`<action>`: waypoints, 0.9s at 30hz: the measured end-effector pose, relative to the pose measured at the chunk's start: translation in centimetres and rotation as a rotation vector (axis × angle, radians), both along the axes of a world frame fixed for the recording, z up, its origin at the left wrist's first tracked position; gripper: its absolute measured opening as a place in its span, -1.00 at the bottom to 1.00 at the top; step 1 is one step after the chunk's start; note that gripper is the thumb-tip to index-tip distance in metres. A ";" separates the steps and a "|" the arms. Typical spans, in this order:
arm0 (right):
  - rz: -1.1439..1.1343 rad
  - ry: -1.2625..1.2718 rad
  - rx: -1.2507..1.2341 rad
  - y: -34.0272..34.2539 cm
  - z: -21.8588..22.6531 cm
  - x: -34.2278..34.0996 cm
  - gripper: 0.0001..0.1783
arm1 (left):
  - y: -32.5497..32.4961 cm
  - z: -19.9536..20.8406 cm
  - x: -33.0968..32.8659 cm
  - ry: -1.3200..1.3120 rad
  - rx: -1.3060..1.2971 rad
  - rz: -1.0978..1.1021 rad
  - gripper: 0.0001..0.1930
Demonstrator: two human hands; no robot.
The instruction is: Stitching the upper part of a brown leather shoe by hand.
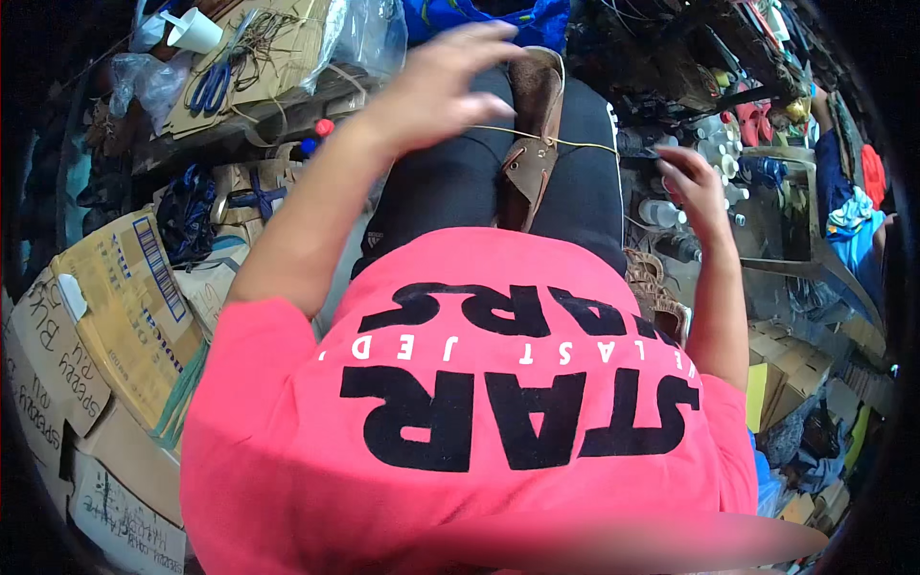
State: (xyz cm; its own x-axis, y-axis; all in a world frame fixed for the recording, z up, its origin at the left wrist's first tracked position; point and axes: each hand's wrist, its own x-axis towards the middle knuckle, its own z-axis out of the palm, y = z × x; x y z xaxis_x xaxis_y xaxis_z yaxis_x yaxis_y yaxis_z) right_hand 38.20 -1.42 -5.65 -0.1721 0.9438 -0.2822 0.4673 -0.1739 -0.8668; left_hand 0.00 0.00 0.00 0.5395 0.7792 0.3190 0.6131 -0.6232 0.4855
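A brown leather shoe piece [533, 172], with eyelets and a pale cord along its edge, lies lengthwise between my dark-trousered thighs. A thin yellowish cord [585, 145] stretches across it and both thighs. My left hand [446, 86] is raised over the left thigh, blurred, with its fingers spread; the cord's left end disappears beside it. Beyond the right thigh, my right hand [698, 190] has bent fingers drawn together near the cord's line. Something small and dark shows at its fingertips, too small to name.
Blue-handled scissors [211, 88] and a white cup [195, 31] lie on cardboard at upper left. Cardboard boxes [125, 297] crowd the left side. Plastic bottles [661, 212] stand right of my legs, with brown shoes [656, 287] nearer. A blue bag [479, 11] sits beyond my knees.
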 end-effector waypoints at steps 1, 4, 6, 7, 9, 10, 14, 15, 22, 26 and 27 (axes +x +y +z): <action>0.052 -0.038 0.135 -0.1 1.6 -3.3 -0.81 | 0.4 -1.3 2.0 -0.083 -0.053 -0.083 -0.30; 0.254 -0.011 0.399 1.9 2.0 -8.8 -0.86 | 4.0 -2.1 3.9 0.007 -0.257 -0.175 -0.36; 0.301 0.029 0.441 2.5 1.8 -10.5 -0.87 | 5.2 -2.4 4.3 0.003 -0.182 -0.235 -0.44; 0.322 0.024 0.409 2.6 1.8 -10.9 -0.87 | 5.6 -1.4 4.8 0.138 -0.437 -0.249 -0.54; 0.346 0.020 0.375 2.8 2.0 -11.0 -0.87 | 5.9 -1.1 5.1 0.272 -0.694 -0.257 -0.62; 0.362 -0.032 0.386 2.8 2.2 -11.1 -0.87 | 5.9 -1.5 5.1 0.163 -0.731 -0.310 -0.68; 0.425 -0.129 0.420 3.0 2.4 -10.7 -0.86 | 6.1 -3.1 5.0 -0.001 -0.843 -0.369 -0.76; 0.425 -0.131 0.416 3.0 2.4 -10.7 -0.86 | 6.1 -3.2 5.0 -0.041 -0.892 -0.367 -0.78; 0.402 -0.079 0.409 1.6 1.5 -10.5 -0.82 | 5.8 -4.2 5.5 -0.081 -0.905 -0.377 -0.81; 0.356 -0.067 0.453 0.3 1.1 -10.3 -0.80 | 5.8 -4.6 5.3 -0.077 -0.888 -0.409 -0.77; 0.351 -0.063 0.468 0.0 1.1 -10.3 -0.80 | 5.8 -4.4 5.3 -0.050 -0.848 -0.435 -0.74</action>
